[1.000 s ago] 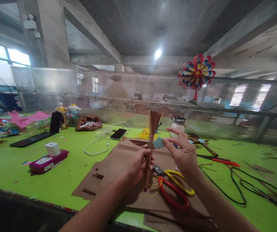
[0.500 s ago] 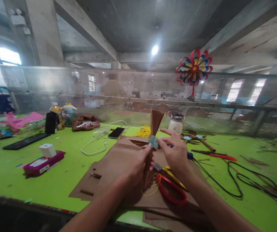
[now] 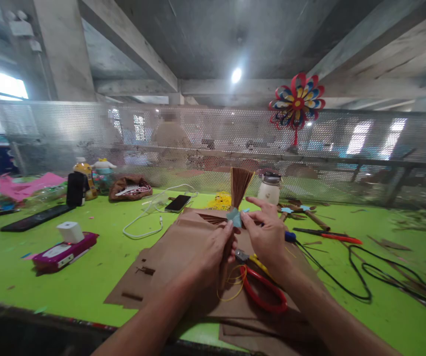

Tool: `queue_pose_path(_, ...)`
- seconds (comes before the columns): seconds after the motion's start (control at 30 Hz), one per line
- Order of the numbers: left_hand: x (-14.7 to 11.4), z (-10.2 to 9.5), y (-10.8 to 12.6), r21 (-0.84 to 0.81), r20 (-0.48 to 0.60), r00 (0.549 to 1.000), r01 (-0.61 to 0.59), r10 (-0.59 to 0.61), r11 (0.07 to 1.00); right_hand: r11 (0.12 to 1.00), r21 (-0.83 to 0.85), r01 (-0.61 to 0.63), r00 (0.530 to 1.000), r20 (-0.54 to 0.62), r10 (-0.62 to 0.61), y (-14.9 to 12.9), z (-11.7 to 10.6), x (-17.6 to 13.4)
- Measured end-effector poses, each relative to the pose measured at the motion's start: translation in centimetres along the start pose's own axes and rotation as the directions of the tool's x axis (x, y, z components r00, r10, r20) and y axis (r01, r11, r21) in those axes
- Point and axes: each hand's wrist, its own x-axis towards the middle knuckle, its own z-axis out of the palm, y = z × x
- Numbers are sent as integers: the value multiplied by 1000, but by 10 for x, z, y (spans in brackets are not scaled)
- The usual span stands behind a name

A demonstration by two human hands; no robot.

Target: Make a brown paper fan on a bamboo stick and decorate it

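Observation:
My left hand (image 3: 213, 252) is closed around a pleated brown paper fan (image 3: 241, 185), its ribs spreading upward and to the left. The left thumb presses a small light-blue paper piece (image 3: 234, 217) against the fan's narrow part. At the right edge of that piece, my right hand (image 3: 266, 230) pinches with thumb and fingers, its index finger stretched out. Below the hands lie red-handled scissors (image 3: 266, 295), a loop of yellow string (image 3: 231, 299) and a yellow-handled tool (image 3: 260, 264), partly hidden by the right wrist. Brown paper sheets (image 3: 175, 257) spread underneath.
A purple power strip (image 3: 64, 253), a phone (image 3: 178, 203) and a white cable (image 3: 125, 227) lie left. Behind are yellow strings (image 3: 220, 200) and a lidded jar (image 3: 270, 189). Right are a glue gun's blue tip (image 3: 290, 237), black cord (image 3: 354, 277) and a red-handled tool (image 3: 342, 239).
The light-blue piece looks bent differently, and a bit of light blue now shows by my right fingertips. My right hand has shifted slightly left and tilted. The left keeps its grip on the fan.

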Motion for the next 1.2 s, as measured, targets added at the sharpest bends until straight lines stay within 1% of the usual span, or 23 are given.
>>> queue_pose_path(0.33, 2, -2, -1, -20, 8, 999, 32, -32, 999, 997, -58, 45, 999, 2, -45, -6, -1, -2)
queue_pose_path(0.47, 2, -2, 1, 12, 15, 1000, 24, -24, 1000, 991, -97, 89, 996, 3, -89, -8, -1, -3)
queue_pose_path(0.6, 1, 1, 5, 62, -33, 998, 48, -46, 997, 984, -148, 104, 995, 10, -103, -7, 1, -5)
queue_pose_path(0.8, 2, 3, 6, 81, -115, 991, 73, -63, 994, 979, -159, 127, 991, -17, -131, -5, 2, -7)
queue_pose_path(0.97, 4, 2, 3, 97, -112, 993, 56, -45, 994, 975, -175, 138, 990, -7, -141, -3, 3, -8)
queue_pose_path(1.13, 6, 2, 4, 71, -142, 985, 108, -97, 992, 961, -222, 167, 986, 29, -164, -3, 3, -7)
queue_pose_path(1.2, 6, 2, 4, 59, -154, 983, 112, -102, 992, 955, -241, 173, 985, 33, -170, -4, 1, -6)
